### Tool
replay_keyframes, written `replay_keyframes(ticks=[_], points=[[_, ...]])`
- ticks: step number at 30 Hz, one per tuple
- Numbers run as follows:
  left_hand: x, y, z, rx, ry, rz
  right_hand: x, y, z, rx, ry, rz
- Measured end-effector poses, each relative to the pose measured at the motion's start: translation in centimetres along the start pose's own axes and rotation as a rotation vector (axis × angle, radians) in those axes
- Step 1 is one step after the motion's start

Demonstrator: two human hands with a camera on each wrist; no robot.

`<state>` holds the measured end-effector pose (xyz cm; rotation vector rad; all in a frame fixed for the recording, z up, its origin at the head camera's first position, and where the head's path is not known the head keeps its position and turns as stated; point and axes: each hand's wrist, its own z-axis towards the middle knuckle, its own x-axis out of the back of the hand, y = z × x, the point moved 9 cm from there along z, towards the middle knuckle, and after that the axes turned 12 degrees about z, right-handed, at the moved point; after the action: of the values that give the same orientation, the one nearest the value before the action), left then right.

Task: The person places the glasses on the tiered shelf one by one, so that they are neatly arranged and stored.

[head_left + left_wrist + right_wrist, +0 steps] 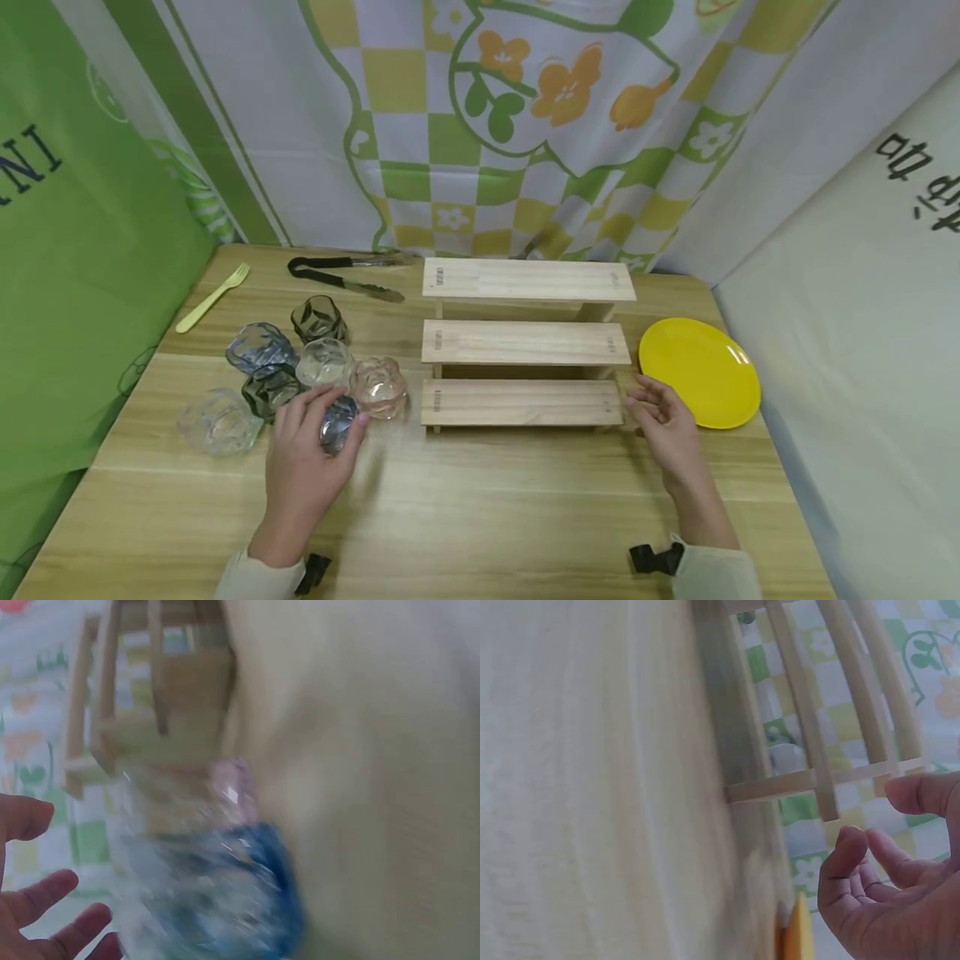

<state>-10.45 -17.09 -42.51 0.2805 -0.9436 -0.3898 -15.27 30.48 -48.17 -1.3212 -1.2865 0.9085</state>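
Note:
My left hand hovers at the near side of a cluster of faceted glasses, thumb and fingers spread about a small blue glass. In the left wrist view the fingers stand apart, with the blurred blue glass beyond them; whether they touch it I cannot tell. Around it stand a pink glass, a clear glass, a dark grey glass and several others. Holding nothing, my right hand has loosely bent fingers near the right end of a three-step wooden rack.
A yellow plate lies right of the rack. Black-handled tongs and a pale yellow fork lie at the back left. Patterned curtain hangs along the table's back edge.

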Motion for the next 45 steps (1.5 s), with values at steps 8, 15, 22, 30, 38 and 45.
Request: replay_keyframes(ticks=[8, 15, 22, 30, 38, 45], points=[[0.0, -1.7, -1.3, 0.059, 0.023, -0.012, -0.2, 2.4, 0.8, -0.108, -0.010, -0.101], [-0.8, -2.1, -1.9, 0.031, 0.031, 0.015, -0.7, 3.4, 1.1, -0.107, -0.005, -0.056], [-1.1, -2.7, -2.1, 0.018, 0.021, -0.030, -0.8, 3.4, 1.1, -0.112, -0.019, -0.039], [0.0, -2.5, -2.6, -0.031, -0.014, -0.038, -1.2, 3.2, 1.1, -0.103, -0.048, -0.048], [-1.3, -4.3, -3.9, 0.324, -0.169, 0.035, -1.0, 3.2, 1.2, -0.081, -0.058, -0.053], [-2.6, -4.5, -4.1, 0.378, -0.261, -0.103, -1.0, 3.3, 1.2, -0.076, -0.082, -0.064]])
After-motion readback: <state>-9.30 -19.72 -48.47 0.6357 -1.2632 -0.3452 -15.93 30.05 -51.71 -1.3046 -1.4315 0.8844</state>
